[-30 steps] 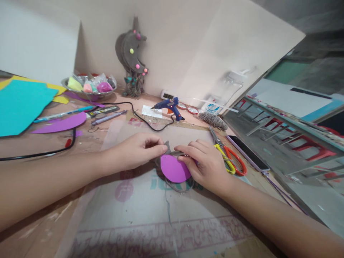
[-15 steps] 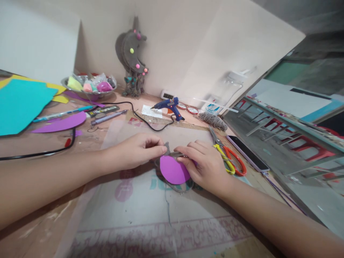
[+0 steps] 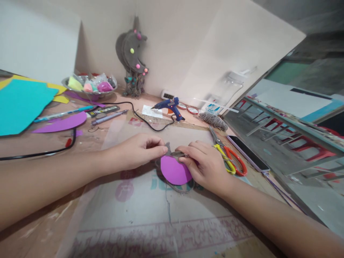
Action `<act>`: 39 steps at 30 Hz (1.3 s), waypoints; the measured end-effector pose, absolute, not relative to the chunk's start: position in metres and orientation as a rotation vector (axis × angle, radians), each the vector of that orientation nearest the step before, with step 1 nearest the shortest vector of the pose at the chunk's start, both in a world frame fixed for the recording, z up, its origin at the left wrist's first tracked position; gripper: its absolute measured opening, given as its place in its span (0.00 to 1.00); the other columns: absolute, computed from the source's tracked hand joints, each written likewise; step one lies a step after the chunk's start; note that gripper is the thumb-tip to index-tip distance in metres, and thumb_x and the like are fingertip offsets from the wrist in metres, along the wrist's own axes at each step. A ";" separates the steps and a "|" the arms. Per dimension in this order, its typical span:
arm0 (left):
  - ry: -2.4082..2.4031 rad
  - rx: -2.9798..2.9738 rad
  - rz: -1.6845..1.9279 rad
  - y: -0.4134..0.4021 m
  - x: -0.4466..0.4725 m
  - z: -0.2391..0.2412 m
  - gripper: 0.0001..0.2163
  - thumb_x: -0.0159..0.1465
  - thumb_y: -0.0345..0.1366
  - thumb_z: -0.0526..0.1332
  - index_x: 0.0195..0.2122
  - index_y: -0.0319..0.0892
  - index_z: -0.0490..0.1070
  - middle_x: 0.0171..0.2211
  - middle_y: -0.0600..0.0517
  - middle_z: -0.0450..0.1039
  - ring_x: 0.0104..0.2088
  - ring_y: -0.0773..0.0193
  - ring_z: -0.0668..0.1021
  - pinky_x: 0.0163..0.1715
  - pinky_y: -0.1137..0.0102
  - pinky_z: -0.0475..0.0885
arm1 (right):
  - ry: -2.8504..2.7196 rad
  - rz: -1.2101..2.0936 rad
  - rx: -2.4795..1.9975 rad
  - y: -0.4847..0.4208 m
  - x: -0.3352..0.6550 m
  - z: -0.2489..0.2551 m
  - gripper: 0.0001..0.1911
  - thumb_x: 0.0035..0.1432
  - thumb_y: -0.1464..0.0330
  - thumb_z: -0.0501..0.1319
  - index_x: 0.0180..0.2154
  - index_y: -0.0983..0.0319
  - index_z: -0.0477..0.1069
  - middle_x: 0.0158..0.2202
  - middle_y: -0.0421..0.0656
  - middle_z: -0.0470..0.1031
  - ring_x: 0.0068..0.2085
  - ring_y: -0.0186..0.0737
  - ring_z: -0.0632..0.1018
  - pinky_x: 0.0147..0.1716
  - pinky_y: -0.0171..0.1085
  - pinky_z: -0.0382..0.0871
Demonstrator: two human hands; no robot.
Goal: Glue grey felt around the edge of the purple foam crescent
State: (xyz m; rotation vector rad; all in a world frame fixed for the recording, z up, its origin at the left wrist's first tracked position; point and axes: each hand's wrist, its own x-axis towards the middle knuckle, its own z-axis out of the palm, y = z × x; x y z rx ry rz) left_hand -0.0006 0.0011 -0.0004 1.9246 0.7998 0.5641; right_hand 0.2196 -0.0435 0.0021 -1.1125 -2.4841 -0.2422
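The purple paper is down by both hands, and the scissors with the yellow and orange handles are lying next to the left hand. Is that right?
Not quite: the scissors are next to the right hand, not the left hand. The head view shows it. The purple paper is indeed down by both hands.

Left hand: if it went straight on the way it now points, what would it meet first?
Beyond the grey yarn it seems to touch, most likely the right hand; depth is unclear.
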 end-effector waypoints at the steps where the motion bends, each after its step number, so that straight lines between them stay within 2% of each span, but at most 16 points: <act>1: 0.802 1.927 0.568 0.001 -0.001 -0.001 0.11 0.61 0.39 0.53 0.24 0.40 0.64 0.22 0.57 0.62 0.24 0.70 0.66 0.24 0.75 0.59 | -2.473 -0.227 -1.110 -0.044 0.220 0.002 0.10 0.62 0.67 0.55 0.41 0.64 0.70 0.30 0.44 0.71 0.30 0.37 0.68 0.31 0.36 0.59; 16: 0.795 1.942 0.578 0.001 -0.001 -0.002 0.12 0.62 0.40 0.53 0.25 0.40 0.66 0.22 0.57 0.63 0.24 0.70 0.66 0.24 0.74 0.59 | -2.502 -0.237 -1.116 -0.045 0.218 0.002 0.11 0.62 0.66 0.55 0.42 0.65 0.71 0.29 0.43 0.70 0.30 0.37 0.68 0.31 0.37 0.58; 39: 0.793 1.934 0.574 0.001 0.000 -0.003 0.11 0.61 0.38 0.53 0.24 0.40 0.64 0.20 0.59 0.60 0.22 0.72 0.63 0.22 0.74 0.57 | -2.536 -0.291 -1.098 -0.044 0.217 0.000 0.10 0.62 0.66 0.55 0.40 0.64 0.71 0.28 0.42 0.70 0.30 0.37 0.67 0.30 0.37 0.58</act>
